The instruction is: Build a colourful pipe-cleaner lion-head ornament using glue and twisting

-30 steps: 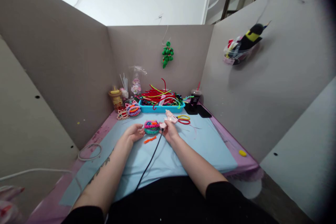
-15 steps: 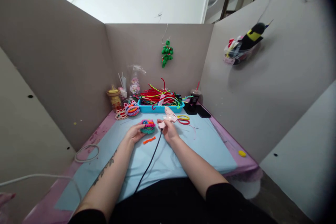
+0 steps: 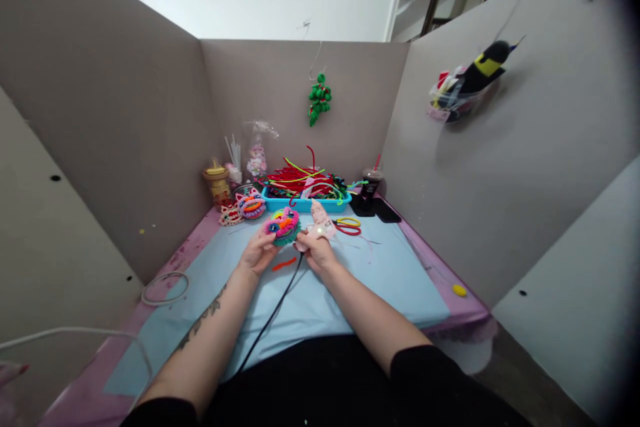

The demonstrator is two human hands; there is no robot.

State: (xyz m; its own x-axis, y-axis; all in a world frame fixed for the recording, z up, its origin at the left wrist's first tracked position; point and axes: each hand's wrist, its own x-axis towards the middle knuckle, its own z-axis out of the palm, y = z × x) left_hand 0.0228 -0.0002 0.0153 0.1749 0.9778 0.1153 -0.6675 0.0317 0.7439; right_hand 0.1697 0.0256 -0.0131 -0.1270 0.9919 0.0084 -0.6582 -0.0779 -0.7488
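Note:
My left hand [image 3: 259, 252] grips a round, fuzzy, multicoloured pipe-cleaner face [image 3: 283, 225], tilted up off the light blue mat [image 3: 380, 280]. My right hand [image 3: 314, 250] is closed on a pink glue gun [image 3: 317, 222] whose nozzle sits right beside the fuzzy face. The gun's black cord [image 3: 273, 317] trails down toward me. A short orange pipe-cleaner piece [image 3: 284, 263] lies on the mat just below my hands.
A blue tray [image 3: 305, 203] piled with coloured pipe cleaners stands at the back. Two finished fuzzy faces [image 3: 245, 207] lie left of it, a dark drink cup [image 3: 371, 185] and phone [image 3: 387, 211] right. Scissors [image 3: 349, 225] lie behind the gun. Grey cardboard walls surround the desk.
My left hand has lifted the fuzzy face off the mat and tilted it upright. The right hand has brought the glue gun up close beside it.

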